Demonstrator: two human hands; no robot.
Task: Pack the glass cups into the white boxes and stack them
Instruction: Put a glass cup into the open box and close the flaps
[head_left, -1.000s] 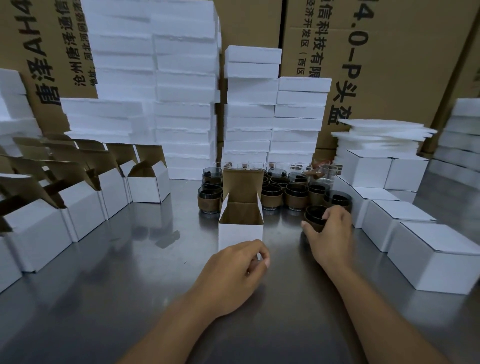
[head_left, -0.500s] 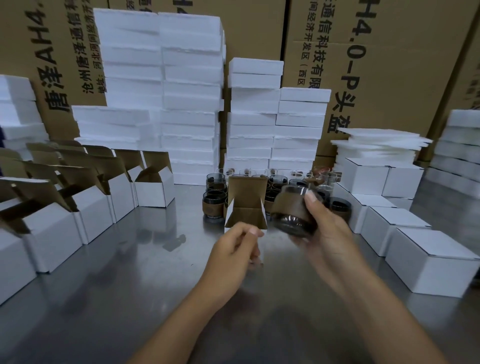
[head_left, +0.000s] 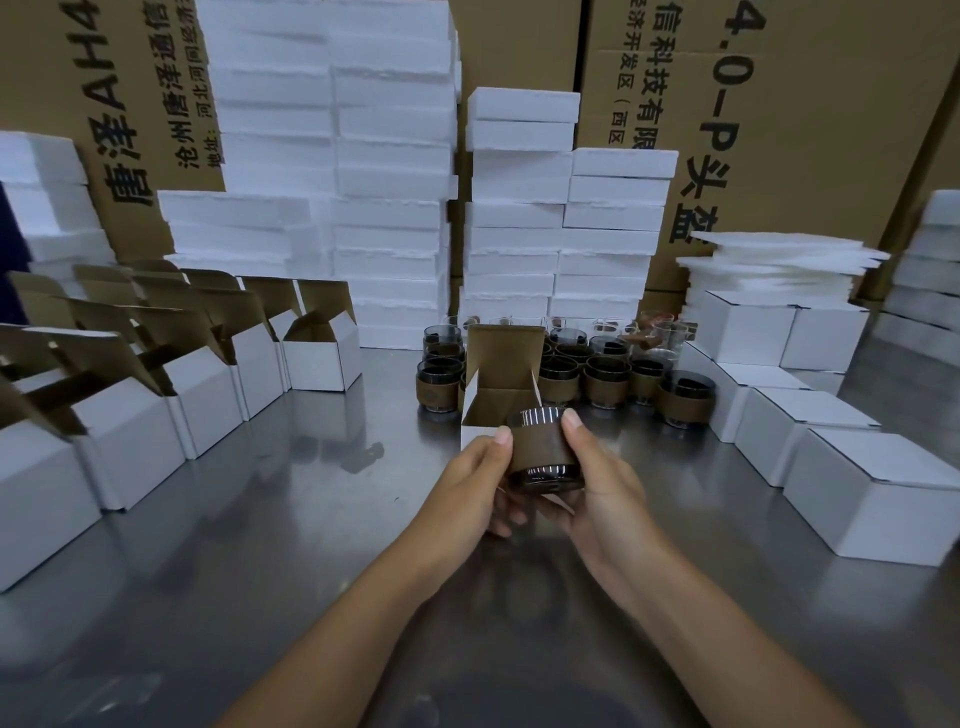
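Note:
A dark glass cup with a brown sleeve (head_left: 543, 448) is held between both hands just above the steel table (head_left: 260, 519). My left hand (head_left: 475, 486) grips its left side and my right hand (head_left: 602, 488) grips its right side and bottom. Right behind the cup stands an open white box (head_left: 498, 395) with its brown lid flap up; its front is partly hidden by the cup and hands. Several more sleeved cups (head_left: 608, 379) stand in a cluster behind the box.
Open white boxes (head_left: 208, 395) line the left side. Closed white boxes (head_left: 872, 499) run along the right. Stacks of white foam blocks (head_left: 389, 182) and big cardboard cartons (head_left: 779, 130) fill the back.
My right hand lifted a cup from the cluster and brought it toward me, to the front of the open box. My left hand left the box front and took hold of the cup's left side.

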